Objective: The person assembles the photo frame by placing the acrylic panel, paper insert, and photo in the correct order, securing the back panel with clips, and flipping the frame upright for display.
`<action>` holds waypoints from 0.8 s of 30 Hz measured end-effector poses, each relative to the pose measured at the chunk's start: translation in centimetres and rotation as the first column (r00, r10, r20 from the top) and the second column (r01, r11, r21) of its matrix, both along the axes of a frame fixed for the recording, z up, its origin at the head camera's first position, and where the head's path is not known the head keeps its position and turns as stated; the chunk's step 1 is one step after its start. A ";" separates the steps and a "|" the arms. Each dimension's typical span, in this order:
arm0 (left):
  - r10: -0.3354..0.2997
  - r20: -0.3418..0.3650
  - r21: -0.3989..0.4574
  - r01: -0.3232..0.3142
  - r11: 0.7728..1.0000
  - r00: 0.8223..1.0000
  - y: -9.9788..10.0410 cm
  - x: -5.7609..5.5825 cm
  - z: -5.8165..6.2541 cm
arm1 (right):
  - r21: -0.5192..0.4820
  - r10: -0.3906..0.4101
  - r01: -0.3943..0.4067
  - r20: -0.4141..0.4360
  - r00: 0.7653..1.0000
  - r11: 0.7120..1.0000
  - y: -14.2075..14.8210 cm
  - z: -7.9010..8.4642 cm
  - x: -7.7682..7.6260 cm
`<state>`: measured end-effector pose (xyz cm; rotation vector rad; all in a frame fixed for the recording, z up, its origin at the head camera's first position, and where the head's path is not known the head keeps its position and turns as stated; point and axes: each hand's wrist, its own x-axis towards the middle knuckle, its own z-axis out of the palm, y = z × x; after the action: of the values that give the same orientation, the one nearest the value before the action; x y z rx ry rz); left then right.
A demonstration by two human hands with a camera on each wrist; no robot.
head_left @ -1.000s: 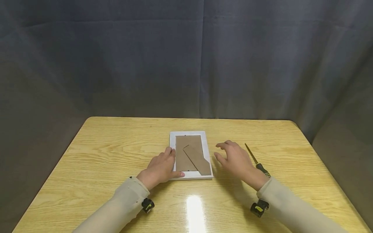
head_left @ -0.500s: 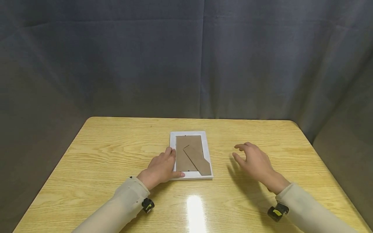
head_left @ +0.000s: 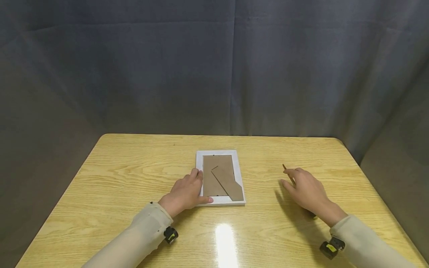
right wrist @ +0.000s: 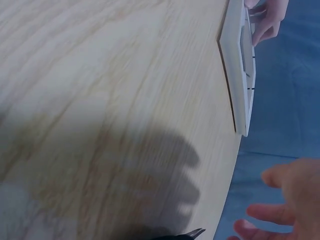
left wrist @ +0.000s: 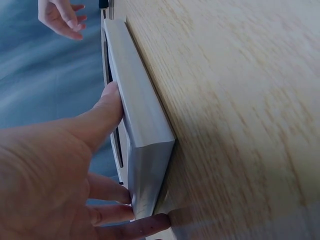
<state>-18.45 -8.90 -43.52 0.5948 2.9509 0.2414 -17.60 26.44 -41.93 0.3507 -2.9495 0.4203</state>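
A white picture frame lies face down on the table, its brown backing and fold-out stand uppermost. My left hand grips the frame's near left corner. Its thumb presses on the near border while the fingers reach along the left side. To the right, my right hand is held over a screwdriver, fingers loosely bent and holding nothing. The hand hides most of the screwdriver; its shaft shows past the fingertips, and its dark tip shows at the bottom of the right wrist view.
The wood-grain table has rounded far corners. Behind it and at both sides hangs a dark grey curtain. A bright light reflection lies on the table nearer than the frame. Small black cameras sit at both wrists.
My right hand has moved right, away from the picture frame, and is now over the screwdriver, covering its handle. My left hand and the frame have stayed in place.
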 end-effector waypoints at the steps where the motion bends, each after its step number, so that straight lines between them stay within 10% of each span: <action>1: -0.001 0.002 -0.003 0.001 1.000 1.000 0.0 0.0 0.0 | 0.004 -0.001 0.001 -0.003 1.000 1.000 0.2 0.0 0.0; 24: 0.000 -0.003 0.000 0.000 1.000 1.000 0.0 0.0 0.2 | -0.013 0.005 -0.004 0.051 0.999 1.000 2.8 -3.4 0.7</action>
<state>-18.41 -8.86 -43.33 0.5959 2.9533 0.2403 -16.93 29.21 -45.28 0.3504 -2.9945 0.4555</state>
